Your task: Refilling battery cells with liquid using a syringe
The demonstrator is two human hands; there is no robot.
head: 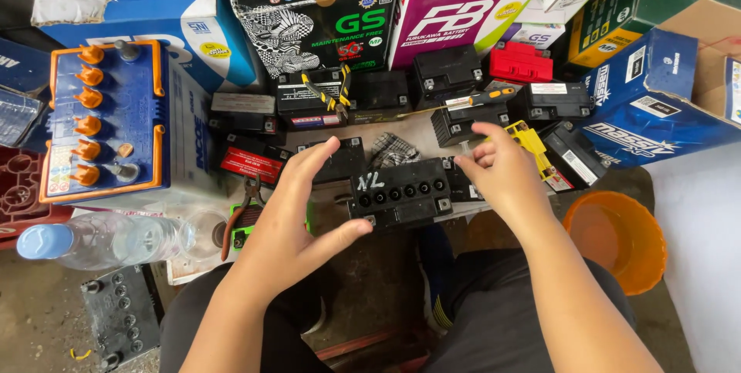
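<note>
A small black battery [401,194] with a row of round filler holes and white marks on top lies in front of me. My left hand [301,211] cups its left end, thumb under the near edge, fingers spread above the far side. My right hand [502,172] touches its right end with curled fingers. Whether either hand truly grips it is unclear.
Several small black batteries [448,72] and a red one [521,60] crowd behind. Yellow-handled pliers [332,95], a screwdriver [478,99], a checked cloth [392,149], a blue battery with orange caps [104,122], a plastic bottle [108,238], an orange bucket [617,238] and cardboard boxes [316,10] surround.
</note>
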